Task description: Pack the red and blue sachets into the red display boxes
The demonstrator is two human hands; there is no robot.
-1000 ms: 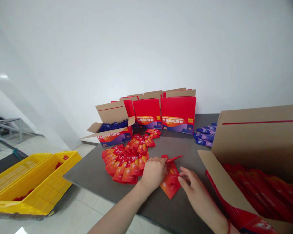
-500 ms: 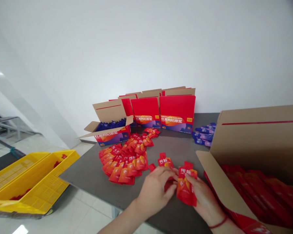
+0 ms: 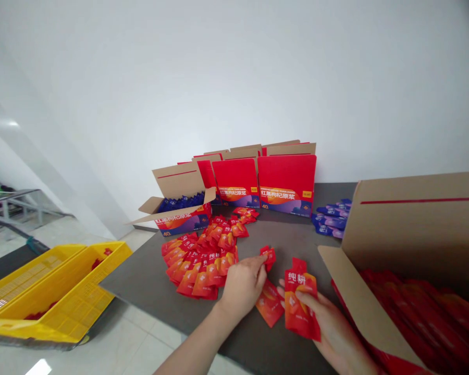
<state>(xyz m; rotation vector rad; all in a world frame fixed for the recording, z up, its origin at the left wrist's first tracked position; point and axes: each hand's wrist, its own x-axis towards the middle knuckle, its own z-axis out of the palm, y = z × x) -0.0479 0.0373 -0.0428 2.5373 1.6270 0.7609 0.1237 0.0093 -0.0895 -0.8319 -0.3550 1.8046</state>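
My right hand [image 3: 322,317] holds a red pouch [image 3: 301,299] upright, printed side toward me, the thumb across its front. My left hand [image 3: 244,284] is closed, its fingertips at the top of a red pouch [image 3: 271,259] just above the table. Below those fingers, close to my right hand, shows another red and orange piece of pouch [image 3: 271,307]; whether it belongs to the same pouch I cannot tell. Left of my left hand, many red pouches [image 3: 203,271] lie fanned out in overlapping rows on the dark table [image 3: 148,281].
On the right an open carton [image 3: 414,219] holds red pouches. Blue pouches [image 3: 332,217] lie behind it. Red printed boxes [image 3: 285,182] stand along the wall, with an open box [image 3: 182,221] of blue pouches beside them. Yellow crates [image 3: 62,312] sit low at left.
My left hand has drawn away from the pouch in my right hand and now has its fingers on another red pouch. My right hand keeps its pouch, slightly lower.
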